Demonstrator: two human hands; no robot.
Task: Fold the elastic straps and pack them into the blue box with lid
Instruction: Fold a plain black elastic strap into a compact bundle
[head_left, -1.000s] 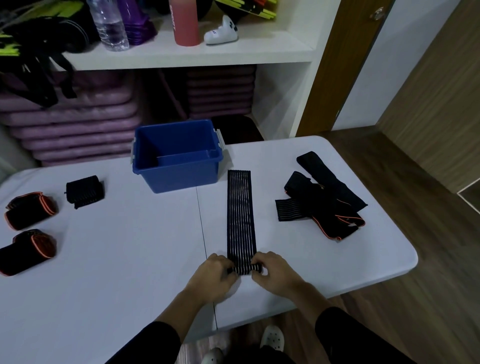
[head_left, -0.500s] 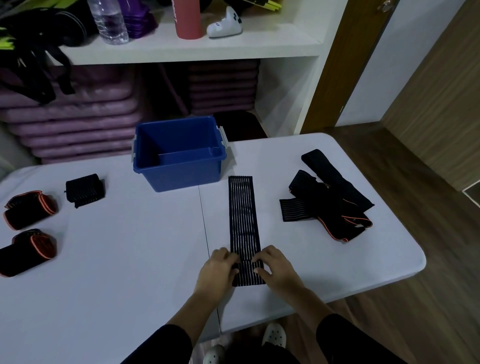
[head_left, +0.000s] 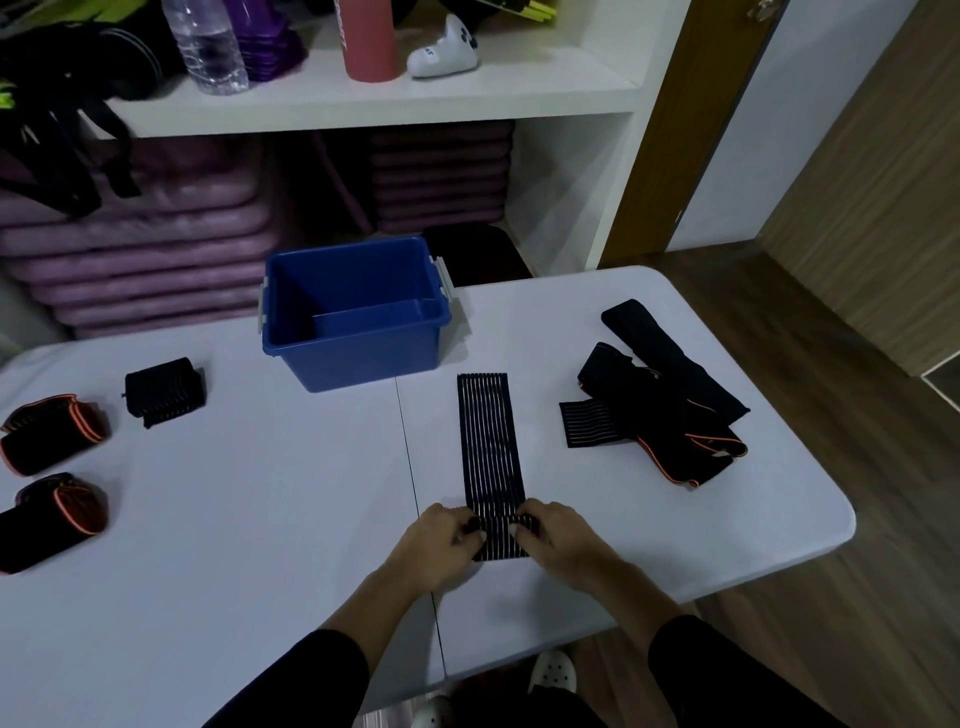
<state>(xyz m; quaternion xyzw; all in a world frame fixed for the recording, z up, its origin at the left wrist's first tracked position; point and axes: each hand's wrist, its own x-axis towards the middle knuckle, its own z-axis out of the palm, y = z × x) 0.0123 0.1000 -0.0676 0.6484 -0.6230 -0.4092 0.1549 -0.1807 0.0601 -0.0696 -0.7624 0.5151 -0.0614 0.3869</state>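
A long black elastic strap with white stripes (head_left: 488, 441) lies flat on the white table (head_left: 260, 519), running away from me. My left hand (head_left: 441, 545) and my right hand (head_left: 558, 535) pinch its near end, one at each edge, where the end is folded over itself. The open blue box (head_left: 358, 317) stands beyond the strap, to the left, with no strap visible inside. No lid is in view.
A pile of unfolded black straps (head_left: 670, 405) lies at the right. Three rolled straps sit at the left: a black one (head_left: 163, 392) and two with orange edging (head_left: 52, 434) (head_left: 49, 519). A shelf with bottles stands behind the table.
The strap's near end has been folded over further, so the flat length has become shorter. Both hands have stayed at that end, shifting slightly forward.
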